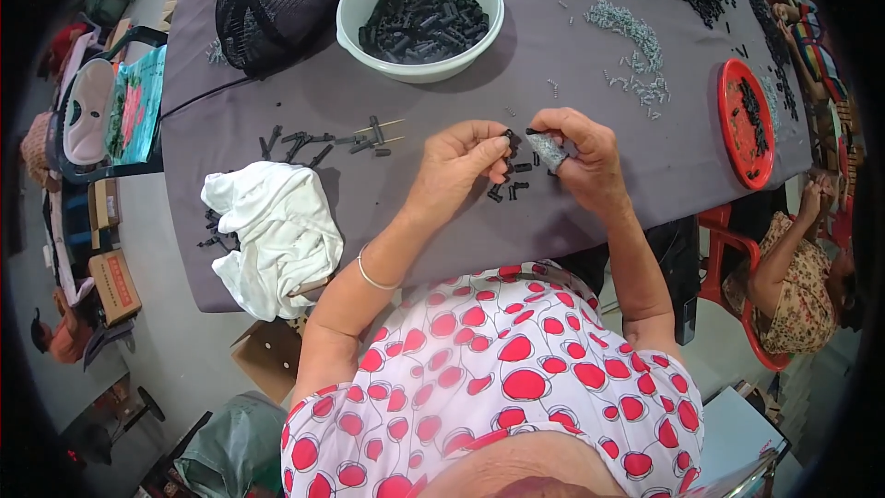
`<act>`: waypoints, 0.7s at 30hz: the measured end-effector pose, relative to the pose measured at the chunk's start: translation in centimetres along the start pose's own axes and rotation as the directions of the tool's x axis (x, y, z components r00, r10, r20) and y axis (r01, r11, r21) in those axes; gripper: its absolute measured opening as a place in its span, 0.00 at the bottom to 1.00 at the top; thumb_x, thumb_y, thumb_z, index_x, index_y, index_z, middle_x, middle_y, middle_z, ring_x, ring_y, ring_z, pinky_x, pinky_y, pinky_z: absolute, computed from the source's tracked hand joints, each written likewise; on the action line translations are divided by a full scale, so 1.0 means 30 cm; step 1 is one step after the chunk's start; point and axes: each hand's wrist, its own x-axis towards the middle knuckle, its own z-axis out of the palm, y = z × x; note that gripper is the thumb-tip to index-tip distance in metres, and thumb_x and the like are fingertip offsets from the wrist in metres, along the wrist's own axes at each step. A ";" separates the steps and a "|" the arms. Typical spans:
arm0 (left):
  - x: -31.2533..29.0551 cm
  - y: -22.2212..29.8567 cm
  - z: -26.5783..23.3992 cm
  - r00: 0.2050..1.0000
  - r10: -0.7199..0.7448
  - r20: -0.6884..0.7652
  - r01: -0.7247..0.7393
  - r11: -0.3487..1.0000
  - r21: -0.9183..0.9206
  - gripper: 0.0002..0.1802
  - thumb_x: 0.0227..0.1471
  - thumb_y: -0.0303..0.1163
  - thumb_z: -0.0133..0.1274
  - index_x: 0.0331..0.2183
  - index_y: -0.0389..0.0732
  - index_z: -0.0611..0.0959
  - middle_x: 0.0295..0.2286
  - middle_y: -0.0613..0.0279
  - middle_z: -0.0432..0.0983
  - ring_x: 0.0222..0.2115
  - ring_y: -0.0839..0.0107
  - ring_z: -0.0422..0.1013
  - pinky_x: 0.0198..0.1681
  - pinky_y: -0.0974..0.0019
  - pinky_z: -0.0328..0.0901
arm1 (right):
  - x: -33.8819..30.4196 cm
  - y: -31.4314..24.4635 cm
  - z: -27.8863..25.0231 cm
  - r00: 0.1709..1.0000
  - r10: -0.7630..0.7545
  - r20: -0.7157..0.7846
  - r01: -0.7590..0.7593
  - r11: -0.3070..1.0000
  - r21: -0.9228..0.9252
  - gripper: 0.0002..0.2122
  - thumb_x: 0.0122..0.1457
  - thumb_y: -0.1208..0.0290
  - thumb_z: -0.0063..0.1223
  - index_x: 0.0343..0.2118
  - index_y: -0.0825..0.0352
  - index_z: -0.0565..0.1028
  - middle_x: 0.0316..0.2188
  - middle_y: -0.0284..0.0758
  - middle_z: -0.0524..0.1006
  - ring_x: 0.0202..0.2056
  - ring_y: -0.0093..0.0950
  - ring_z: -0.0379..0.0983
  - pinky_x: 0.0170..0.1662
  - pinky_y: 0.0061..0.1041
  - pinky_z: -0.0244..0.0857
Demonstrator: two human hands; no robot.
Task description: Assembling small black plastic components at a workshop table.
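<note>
Two hands meet above the table's (590,65) near edge: the left hand (461,166) pinches a small black part (509,138), the right hand (581,157) grips a taped piece (550,149). About six loose black parts (512,186) lie beneath; one white bowl (419,14) sits toward the far edge.

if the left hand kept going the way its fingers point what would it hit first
The left hand points right, toward the right hand. It would probably meet the small black part at its fingertips first, then the right hand's taped finger. Depth is hard to judge here.

Grey tablecloth (590,83); white bowl (419,14) of black parts at twelve o'clock; red tray (745,124) at three; white cloth (272,235) at nine; possibly silvery screws (631,32).
</note>
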 end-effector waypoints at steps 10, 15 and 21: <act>-0.013 0.006 0.011 0.999 0.005 0.053 -0.007 0.999 0.051 0.11 0.54 0.27 0.52 0.38 0.31 0.77 0.27 0.64 0.75 0.24 0.82 0.70 0.28 0.79 0.66 | -0.025 -0.021 -0.003 0.993 0.120 -0.014 -0.114 0.970 0.214 0.13 0.43 0.88 0.50 0.34 0.69 0.73 0.26 0.30 0.72 0.25 0.21 0.65 0.32 0.18 0.62; -0.014 0.001 0.012 0.997 0.014 0.070 -0.018 0.998 0.052 0.11 0.54 0.27 0.52 0.38 0.31 0.77 0.27 0.65 0.75 0.23 0.82 0.70 0.27 0.79 0.66 | -0.024 -0.025 -0.009 0.995 0.095 0.008 -0.094 0.966 0.241 0.13 0.43 0.88 0.49 0.34 0.70 0.73 0.27 0.32 0.72 0.27 0.21 0.67 0.32 0.17 0.63; -0.009 -0.006 0.011 0.998 0.011 0.069 -0.015 0.999 0.050 0.11 0.54 0.27 0.52 0.38 0.30 0.77 0.26 0.65 0.75 0.22 0.82 0.69 0.26 0.79 0.66 | -0.019 -0.063 0.005 0.999 0.027 -0.018 -0.025 0.995 0.095 0.16 0.40 0.90 0.48 0.35 0.69 0.74 0.31 0.35 0.73 0.32 0.29 0.74 0.34 0.24 0.67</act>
